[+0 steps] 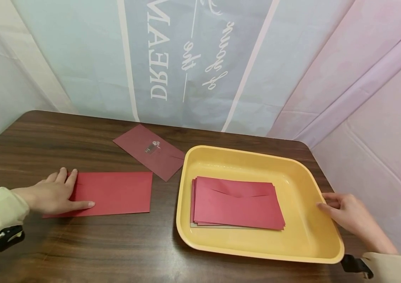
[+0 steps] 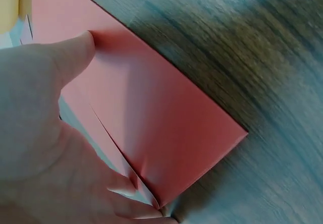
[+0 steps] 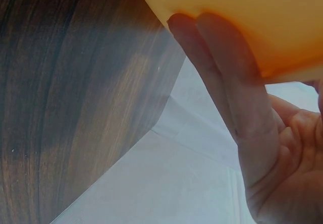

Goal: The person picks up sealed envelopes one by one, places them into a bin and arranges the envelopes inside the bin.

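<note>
On the left of the table, my left hand (image 1: 53, 194) rests on one end of a red envelope (image 1: 122, 192), fingers spread and thumb laid on the paper. The left wrist view shows the thumb on the envelope's face and the fingers at its far long edge, by a slit in the paper. With my right hand (image 1: 350, 212) I grip the right wall of a yellow tray (image 1: 257, 256), thumb over the rim and fingers against the outside. Inside the tray lies a stack of red envelopes (image 1: 239, 204), a paler edge showing underneath.
A darker maroon envelope (image 1: 150, 151) with a small printed motif lies askew behind the red one, its corner at the tray's left rim. The brown wood table (image 1: 115, 251) has rounded back corners. A lettered cloth (image 1: 193, 59) hangs behind it.
</note>
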Tool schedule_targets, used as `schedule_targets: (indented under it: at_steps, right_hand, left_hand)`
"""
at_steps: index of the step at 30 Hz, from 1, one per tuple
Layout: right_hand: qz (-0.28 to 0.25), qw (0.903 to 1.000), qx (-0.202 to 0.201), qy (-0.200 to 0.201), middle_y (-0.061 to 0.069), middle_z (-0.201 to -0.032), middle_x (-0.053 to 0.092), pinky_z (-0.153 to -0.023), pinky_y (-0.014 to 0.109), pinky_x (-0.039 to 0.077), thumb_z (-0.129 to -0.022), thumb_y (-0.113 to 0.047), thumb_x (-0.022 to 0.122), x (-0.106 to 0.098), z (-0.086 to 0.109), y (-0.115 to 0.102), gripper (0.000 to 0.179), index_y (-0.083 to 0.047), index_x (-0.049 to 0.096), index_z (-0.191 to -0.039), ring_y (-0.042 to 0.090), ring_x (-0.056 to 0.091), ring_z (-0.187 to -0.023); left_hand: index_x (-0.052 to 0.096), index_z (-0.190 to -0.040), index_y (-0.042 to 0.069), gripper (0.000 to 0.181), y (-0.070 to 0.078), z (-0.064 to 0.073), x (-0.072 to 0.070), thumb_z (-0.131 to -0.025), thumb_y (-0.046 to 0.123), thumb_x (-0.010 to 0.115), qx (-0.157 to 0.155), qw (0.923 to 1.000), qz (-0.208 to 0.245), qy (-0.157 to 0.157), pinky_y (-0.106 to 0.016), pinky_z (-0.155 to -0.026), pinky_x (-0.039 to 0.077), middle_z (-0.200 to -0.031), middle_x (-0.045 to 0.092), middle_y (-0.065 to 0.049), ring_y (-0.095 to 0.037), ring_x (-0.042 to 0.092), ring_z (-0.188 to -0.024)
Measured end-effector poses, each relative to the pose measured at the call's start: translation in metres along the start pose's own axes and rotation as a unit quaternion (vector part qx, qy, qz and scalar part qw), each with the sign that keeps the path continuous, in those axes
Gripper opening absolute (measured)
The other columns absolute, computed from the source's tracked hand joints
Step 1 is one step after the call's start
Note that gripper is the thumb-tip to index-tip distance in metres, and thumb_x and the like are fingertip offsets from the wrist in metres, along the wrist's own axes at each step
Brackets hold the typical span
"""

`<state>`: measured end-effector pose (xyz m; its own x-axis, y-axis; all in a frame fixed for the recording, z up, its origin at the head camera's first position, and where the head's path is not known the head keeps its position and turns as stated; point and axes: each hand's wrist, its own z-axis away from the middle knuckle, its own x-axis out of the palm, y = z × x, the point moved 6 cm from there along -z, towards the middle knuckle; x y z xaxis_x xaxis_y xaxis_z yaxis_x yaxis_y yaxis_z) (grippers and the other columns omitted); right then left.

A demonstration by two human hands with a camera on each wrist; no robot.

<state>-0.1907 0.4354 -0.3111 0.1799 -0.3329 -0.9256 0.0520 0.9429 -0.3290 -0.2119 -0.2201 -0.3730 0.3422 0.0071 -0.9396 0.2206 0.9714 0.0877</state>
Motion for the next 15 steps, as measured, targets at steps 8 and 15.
schedule_targets:
  at_steps: [8,15]
  right_hand:
    - [0.0,1.0,0.002,-0.003,0.021,-0.094,0.072,-0.063,0.019,0.047,-0.093,-0.026,0.061,0.001,0.0,0.0,0.049,0.015,0.057,-0.12,0.009,0.068,-0.07]
    - [-0.002,1.0,0.002,-0.006,0.022,-0.096,0.072,-0.064,0.019,0.047,-0.094,-0.026,0.06,0.002,0.0,0.0,0.049,0.015,0.056,-0.121,0.009,0.068,-0.07]
  left_hand:
    - [0.029,-0.114,-0.026,0.11,-0.007,0.0,-0.015,-0.071,0.066,0.07,-0.038,0.9972,0.064,0.002,-0.054,-0.072,0.049,-0.102,0.041,-0.044,-0.049,0.055,-0.082]
    - [0.021,-0.112,-0.027,0.112,-0.021,-0.003,-0.016,-0.066,0.057,0.08,-0.059,0.9897,0.129,-0.019,-0.051,-0.07,0.049,-0.099,0.032,-0.041,-0.049,0.049,-0.086]
